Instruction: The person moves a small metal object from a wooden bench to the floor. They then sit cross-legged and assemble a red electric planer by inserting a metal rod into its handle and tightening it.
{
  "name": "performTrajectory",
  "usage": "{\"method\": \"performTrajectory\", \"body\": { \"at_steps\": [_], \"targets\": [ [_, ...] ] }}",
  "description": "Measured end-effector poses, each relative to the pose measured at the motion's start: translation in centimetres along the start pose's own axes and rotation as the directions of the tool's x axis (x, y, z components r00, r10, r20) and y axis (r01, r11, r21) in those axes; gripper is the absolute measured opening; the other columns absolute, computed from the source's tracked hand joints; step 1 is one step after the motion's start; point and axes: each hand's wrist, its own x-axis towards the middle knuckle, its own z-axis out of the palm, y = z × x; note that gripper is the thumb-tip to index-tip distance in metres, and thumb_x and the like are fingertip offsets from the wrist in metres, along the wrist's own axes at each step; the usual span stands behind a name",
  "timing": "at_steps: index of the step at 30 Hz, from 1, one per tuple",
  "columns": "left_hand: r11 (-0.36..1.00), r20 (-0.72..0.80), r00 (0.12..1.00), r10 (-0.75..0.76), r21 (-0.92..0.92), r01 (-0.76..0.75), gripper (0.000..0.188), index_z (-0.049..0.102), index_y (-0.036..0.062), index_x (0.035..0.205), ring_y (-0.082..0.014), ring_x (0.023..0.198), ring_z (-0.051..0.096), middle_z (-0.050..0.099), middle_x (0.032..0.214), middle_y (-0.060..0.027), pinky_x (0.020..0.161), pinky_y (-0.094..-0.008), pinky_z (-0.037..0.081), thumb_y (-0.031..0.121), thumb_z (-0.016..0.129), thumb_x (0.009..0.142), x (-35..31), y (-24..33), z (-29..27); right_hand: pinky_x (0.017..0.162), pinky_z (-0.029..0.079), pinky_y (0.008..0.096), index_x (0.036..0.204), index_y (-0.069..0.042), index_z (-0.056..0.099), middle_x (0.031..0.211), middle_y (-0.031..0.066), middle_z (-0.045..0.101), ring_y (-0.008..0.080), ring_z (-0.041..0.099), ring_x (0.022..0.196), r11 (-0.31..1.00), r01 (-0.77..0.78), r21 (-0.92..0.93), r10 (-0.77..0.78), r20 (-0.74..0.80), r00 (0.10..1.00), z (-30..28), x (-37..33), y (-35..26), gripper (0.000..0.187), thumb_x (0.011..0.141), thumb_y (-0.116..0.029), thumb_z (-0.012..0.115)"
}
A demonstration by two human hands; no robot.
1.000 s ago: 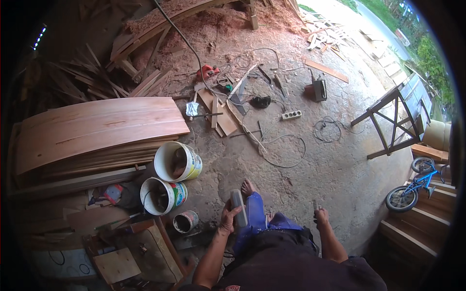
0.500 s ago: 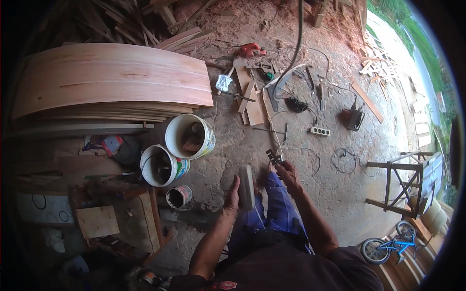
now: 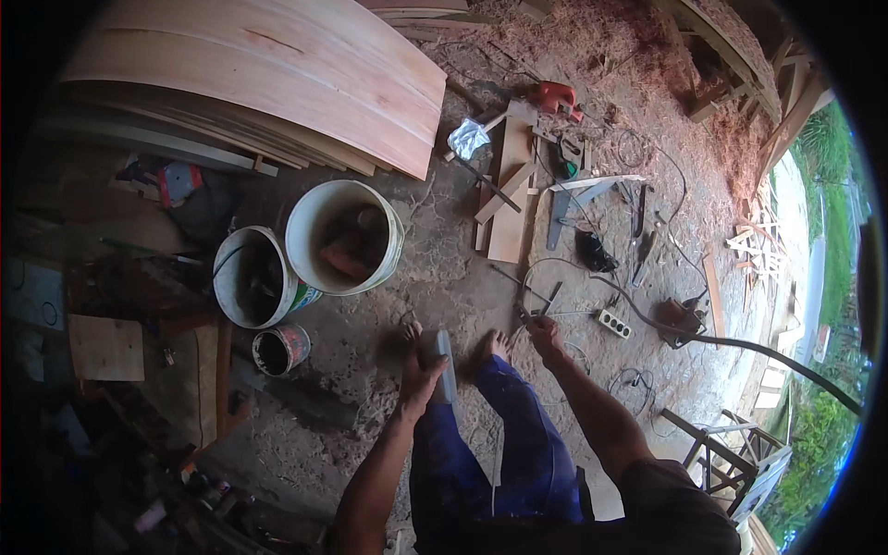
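My left hand point(image 3: 423, 379) is closed round a long grey block point(image 3: 447, 370) with rounded ends, held upright on edge in front of my left leg. My right hand point(image 3: 547, 335) is closed on a small dark metal piece point(image 3: 525, 316), whose end sticks out past the fingers. The two hands are apart, with my bare feet and blue trousers beneath and between them. On the floor beyond the right hand lies a thin metal rod tool point(image 3: 553, 298).
Two white buckets point(image 3: 392, 262) and a small paint-stained can point(image 3: 301, 344) stand at left, below stacked boards point(image 3: 361, 83). A power strip point(image 3: 613, 323), cables, a red power tool point(image 3: 557, 98), a handsaw point(image 3: 561, 227) and wood pieces point(image 3: 507, 242) lie ahead. A wooden stand point(image 3: 708, 435) is at right.
The view has turned and moved forward, so the buckets and tools sit differently in it. My legs have stepped apart. Both hands keep their hold; the slotted metal piece now shows less.
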Motion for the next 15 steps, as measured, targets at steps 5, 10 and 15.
{"method": "performTrajectory", "body": {
  "at_steps": [5, 10, 15],
  "targets": [
    [0.954, -0.003, 0.999, -0.053, 0.297, 0.052, 0.066, 0.055, -0.0051, 0.132, -0.0383, 0.122, 0.058, 0.060, 0.127, -0.0277, 0.101, -0.0455, 0.047, 0.029, 0.080, 0.081, 12.4, -7.7, 0.2, 0.079, 0.053, 0.0455, 0.104, -0.004, 0.074, 0.094, 0.0220, 0.073, 0.0373, 0.071, 0.092, 0.967, 0.211, -0.146, -0.228, -0.113, 0.967, 6.2, 12.9, 1.5, 0.037, 0.086, -0.036, 0.068],
    [0.705, 0.139, 0.989, 0.046, 0.697, -0.131, 0.083, 0.041, 0.0017, 0.147, -0.0457, 0.121, 0.056, 0.055, 0.131, -0.0305, 0.102, -0.0494, 0.049, 0.034, 0.079, 0.080, 23.2, -14.2, -1.2, 0.080, 0.054, 0.0451, 0.104, -0.004, 0.072, 0.094, 0.0205, 0.073, 0.0371, 0.071, 0.092, 0.916, 0.364, -0.166, -0.376, -0.047, 0.925, 14.4, 24.1, 0.2, 0.030, 0.088, -0.029, 0.069],
    [0.554, 0.278, 0.959, 0.051, 0.791, -0.258, 0.088, 0.035, 0.0059, 0.152, -0.0475, 0.123, 0.056, 0.053, 0.136, -0.0305, 0.104, -0.0504, 0.047, 0.031, 0.077, 0.079, 32.1, -19.2, -2.4, 0.078, 0.054, 0.0443, 0.103, -0.003, 0.071, 0.092, 0.0200, 0.073, 0.0365, 0.071, 0.088, 0.848, 0.524, -0.084, -0.527, -0.020, 0.850, 20.0, 31.0, -2.9, 0.026, 0.090, -0.026, 0.069]
  ]
}}
